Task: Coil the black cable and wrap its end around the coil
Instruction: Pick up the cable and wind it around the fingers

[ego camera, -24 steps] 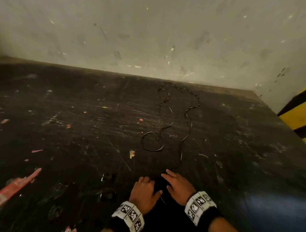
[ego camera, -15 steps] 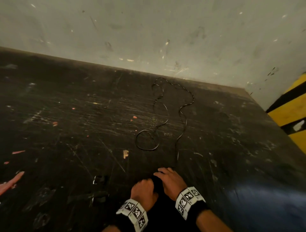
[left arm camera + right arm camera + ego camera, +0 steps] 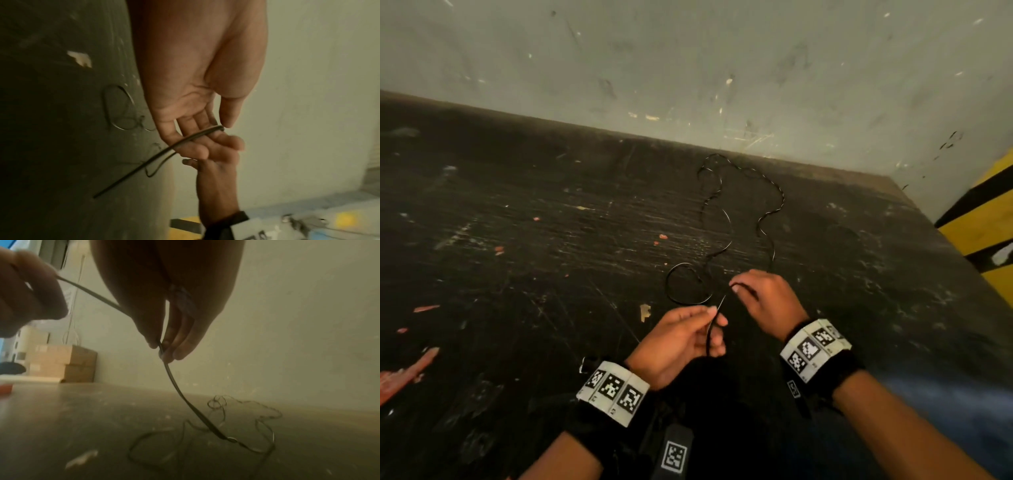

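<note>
A thin black cable (image 3: 782,198) lies in loose squiggles and one small loop on the dark scratched table (image 3: 517,240), reaching back to the wall. Its near end is lifted off the table. My left hand (image 3: 714,313) pinches that end between thumb and index finger, and a short free tail hangs past the fingers. In the left wrist view the cable (image 3: 193,137) crosses the fingers of my left hand (image 3: 223,129). A little farther along, my right hand (image 3: 734,287) pinches the cable. In the right wrist view the cable (image 3: 179,389) drops from my right hand (image 3: 161,348) to the table.
A pale wall (image 3: 722,68) closes off the table's far edge. A yellow and black striped surface (image 3: 983,219) stands at the right. Paint chips and a reddish strip (image 3: 407,373) lie on the left. Cardboard boxes (image 3: 63,363) stand far off by the wall.
Both hands were low at the table's near edge beside the cable's end. They have since risen and moved forward, each now pinching the cable, whose near end has come off the table.
</note>
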Tool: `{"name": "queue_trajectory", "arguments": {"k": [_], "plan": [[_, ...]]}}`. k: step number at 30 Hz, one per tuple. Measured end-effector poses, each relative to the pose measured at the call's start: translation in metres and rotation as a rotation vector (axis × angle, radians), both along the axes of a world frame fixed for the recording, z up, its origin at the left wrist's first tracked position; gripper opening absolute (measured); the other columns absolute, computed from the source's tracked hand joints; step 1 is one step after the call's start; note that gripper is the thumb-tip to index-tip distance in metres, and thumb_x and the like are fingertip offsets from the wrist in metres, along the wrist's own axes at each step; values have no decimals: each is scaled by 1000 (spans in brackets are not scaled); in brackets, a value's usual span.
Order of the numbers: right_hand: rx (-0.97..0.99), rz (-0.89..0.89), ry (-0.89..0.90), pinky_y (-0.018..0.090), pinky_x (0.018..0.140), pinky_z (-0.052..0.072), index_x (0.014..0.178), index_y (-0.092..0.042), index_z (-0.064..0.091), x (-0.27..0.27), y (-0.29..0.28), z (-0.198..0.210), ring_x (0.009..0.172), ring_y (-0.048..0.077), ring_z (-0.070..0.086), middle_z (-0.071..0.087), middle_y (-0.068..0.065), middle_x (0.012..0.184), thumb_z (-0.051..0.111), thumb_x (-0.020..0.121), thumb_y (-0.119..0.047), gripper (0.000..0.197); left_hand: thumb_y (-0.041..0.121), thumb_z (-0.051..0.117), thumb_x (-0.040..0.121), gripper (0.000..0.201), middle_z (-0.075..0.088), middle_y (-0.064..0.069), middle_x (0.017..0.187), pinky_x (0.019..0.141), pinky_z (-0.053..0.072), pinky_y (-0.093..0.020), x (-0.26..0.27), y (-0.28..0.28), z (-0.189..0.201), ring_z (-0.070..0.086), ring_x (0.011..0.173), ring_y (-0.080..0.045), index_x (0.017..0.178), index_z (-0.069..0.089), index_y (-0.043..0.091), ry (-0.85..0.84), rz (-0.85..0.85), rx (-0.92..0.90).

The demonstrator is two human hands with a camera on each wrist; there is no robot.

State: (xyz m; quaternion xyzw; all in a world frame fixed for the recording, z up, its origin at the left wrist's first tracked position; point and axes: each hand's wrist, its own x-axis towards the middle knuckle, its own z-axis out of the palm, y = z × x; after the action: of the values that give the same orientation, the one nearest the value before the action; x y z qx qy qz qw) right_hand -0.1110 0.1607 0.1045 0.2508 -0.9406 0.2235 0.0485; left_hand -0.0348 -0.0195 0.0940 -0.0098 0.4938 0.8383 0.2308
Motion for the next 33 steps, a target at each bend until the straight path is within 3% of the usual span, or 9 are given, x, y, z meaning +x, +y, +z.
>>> {"name": "queue_trajectory", "arguments": {"k": [2, 7, 10, 14, 24, 33], "plan": [[-21, -10, 37, 46, 77, 52, 98, -21, 65, -1, 0, 18, 87, 21, 64, 69, 4, 94, 51, 90, -23, 17, 22, 51, 88, 20, 63, -8, 62, 63, 50, -30, 3, -1, 20, 64, 59, -20, 86, 64, 7, 56, -57, 53], [-82, -26, 42, 45, 74, 53, 94, -15, 66, 8, -2, 56, 77, 20, 65, 70, 5, 84, 53, 90, -18, 14, 21, 44, 93, 24, 70, -14, 72, 51, 54, -24, 10, 0, 58, 69, 58, -21, 90, 62, 6, 143, -235, 124], [-181, -57, 46, 44, 71, 55, 89, -14, 67, 7, 1, 74, 68, 18, 66, 70, 4, 75, 55, 88, -14, 12, 22, 38, 96, 29, 71, -18, 76, 53, 57, -26, 16, 4, 76, 71, 62, -23, 91, 60, 3, 166, -326, 189], [-171, -11, 72, 46, 68, 55, 89, -13, 66, 4, 1, 94, 65, 17, 66, 69, 5, 76, 52, 89, -12, 14, 23, 34, 97, 31, 72, -19, 81, 57, 58, -27, 19, 7, 93, 73, 67, -25, 96, 57, 2, 197, -405, 229], [-54, 115, 202, 44, 67, 50, 86, -10, 63, 17, 2, 126, 67, 18, 60, 64, 8, 76, 47, 93, -21, 21, 30, 34, 97, 38, 72, -21, 91, 70, 58, -31, 27, 13, 115, 72, 81, -29, 102, 60, 2, 254, -482, 253], [-152, 190, 166, 39, 68, 51, 90, -7, 65, 28, -1, 138, 72, 18, 63, 66, 10, 80, 49, 92, -19, 20, 32, 31, 98, 44, 72, -19, 93, 66, 58, -30, 31, 14, 120, 72, 79, -26, 118, 59, 5, 334, -466, 296]]}}
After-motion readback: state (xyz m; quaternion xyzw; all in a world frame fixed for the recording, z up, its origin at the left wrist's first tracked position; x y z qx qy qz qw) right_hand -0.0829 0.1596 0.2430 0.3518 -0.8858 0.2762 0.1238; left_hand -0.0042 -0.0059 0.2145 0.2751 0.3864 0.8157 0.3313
